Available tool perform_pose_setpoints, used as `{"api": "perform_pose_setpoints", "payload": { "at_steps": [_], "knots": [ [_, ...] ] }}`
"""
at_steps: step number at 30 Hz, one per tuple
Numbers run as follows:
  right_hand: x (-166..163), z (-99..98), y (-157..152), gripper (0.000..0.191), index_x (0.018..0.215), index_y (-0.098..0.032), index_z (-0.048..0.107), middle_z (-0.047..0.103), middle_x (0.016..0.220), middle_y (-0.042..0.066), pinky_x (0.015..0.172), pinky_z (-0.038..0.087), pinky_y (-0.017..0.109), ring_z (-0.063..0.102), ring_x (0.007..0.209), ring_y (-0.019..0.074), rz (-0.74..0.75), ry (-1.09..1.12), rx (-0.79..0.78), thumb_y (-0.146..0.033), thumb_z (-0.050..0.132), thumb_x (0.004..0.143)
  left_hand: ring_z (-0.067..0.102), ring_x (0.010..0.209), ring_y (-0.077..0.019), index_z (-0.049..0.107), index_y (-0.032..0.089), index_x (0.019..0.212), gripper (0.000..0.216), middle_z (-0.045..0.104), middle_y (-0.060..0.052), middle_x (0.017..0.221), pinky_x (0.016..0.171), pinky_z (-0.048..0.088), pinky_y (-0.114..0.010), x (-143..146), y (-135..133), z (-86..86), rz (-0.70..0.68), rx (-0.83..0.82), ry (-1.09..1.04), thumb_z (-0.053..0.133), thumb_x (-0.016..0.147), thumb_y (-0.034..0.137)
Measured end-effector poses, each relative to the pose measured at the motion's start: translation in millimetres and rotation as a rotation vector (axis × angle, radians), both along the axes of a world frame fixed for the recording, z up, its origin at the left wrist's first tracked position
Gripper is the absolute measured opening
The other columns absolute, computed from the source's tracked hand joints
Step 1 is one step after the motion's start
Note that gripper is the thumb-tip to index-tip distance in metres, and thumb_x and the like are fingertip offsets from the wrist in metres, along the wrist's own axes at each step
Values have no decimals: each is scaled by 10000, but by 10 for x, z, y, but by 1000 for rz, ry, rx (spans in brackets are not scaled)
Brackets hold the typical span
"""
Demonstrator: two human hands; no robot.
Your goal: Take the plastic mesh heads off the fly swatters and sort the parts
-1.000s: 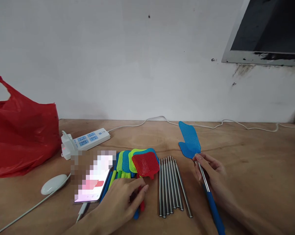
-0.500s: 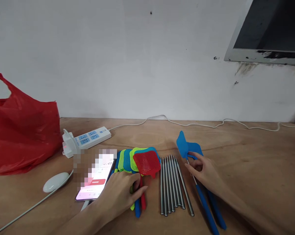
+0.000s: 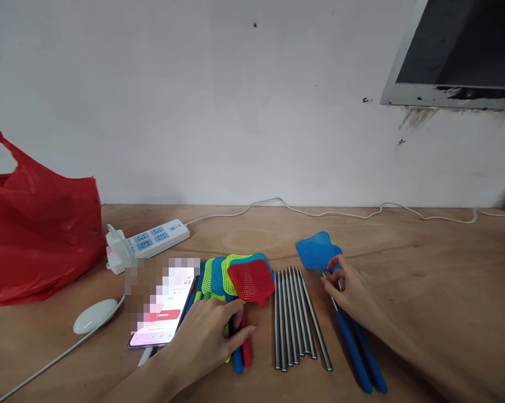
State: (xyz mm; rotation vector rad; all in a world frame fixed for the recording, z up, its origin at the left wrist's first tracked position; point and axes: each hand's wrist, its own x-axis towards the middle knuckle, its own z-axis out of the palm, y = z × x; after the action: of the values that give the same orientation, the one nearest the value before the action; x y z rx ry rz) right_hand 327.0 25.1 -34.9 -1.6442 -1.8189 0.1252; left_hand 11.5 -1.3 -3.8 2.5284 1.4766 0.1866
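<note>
On the right, my right hand [image 3: 345, 282] pinches the thin metal shaft of a blue fly swatter [image 3: 313, 249], just below its mesh head. A second blue fly swatter [image 3: 372, 358] lies partly beneath it, its handle alongside. My left hand [image 3: 213, 330] rests over the handles of several overlapping fly swatters, thumb and forefinger apart and the other fingers mostly hidden. A red fly swatter [image 3: 252, 281] tops that pile, with yellow-green and blue heads fanned out behind it. Between my hands lies a row of several shiny metal telescopic rods [image 3: 294, 319].
Left of the pile sits a lit phone [image 3: 164, 322], partly pixelated. Beyond it are a white power strip [image 3: 157, 238] with a plugged-in adapter, a white mouse [image 3: 95, 315] and a red plastic bag [image 3: 42, 235]. A white cable [image 3: 336, 212] runs along the wall.
The blue swatter's head in my right hand has turned from nearly edge-on to flat, overlapping the other blue one. My left hand stays about where it was.
</note>
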Motion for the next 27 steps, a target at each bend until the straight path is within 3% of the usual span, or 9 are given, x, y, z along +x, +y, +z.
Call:
{"api": "perform_pose_setpoints", "payload": {
  "at_steps": [7, 17, 27],
  "knots": [
    [21, 0, -4, 60, 791, -243, 486, 583, 590, -30, 535, 336, 288, 551, 521, 179, 13, -144, 8, -254, 517, 840, 626, 669, -229, 592, 218, 767, 282, 674, -13, 692, 579, 311, -288, -4, -8, 7, -4, -14, 9, 559, 937, 440],
    [-98, 48, -98, 137, 717, -227, 560, 599, 618, -10, 570, 356, 291, 550, 565, 165, 228, -168, -29, -260, 566, 850, 602, 662, -216, 622, 224, 815, 259, 650, 3, 672, 590, 317, -282, -8, -30, 7, 2, -11, -6, 576, 926, 453],
    [-132, 35, -149, 132, 689, -235, 578, 600, 579, -12, 558, 339, 301, 544, 551, 170, 272, -114, -78, -253, 621, 813, 608, 676, -226, 647, 230, 833, 309, 663, -4, 696, 591, 312, -285, 2, -39, 20, -14, -33, -22, 628, 886, 534]
  ]
}}
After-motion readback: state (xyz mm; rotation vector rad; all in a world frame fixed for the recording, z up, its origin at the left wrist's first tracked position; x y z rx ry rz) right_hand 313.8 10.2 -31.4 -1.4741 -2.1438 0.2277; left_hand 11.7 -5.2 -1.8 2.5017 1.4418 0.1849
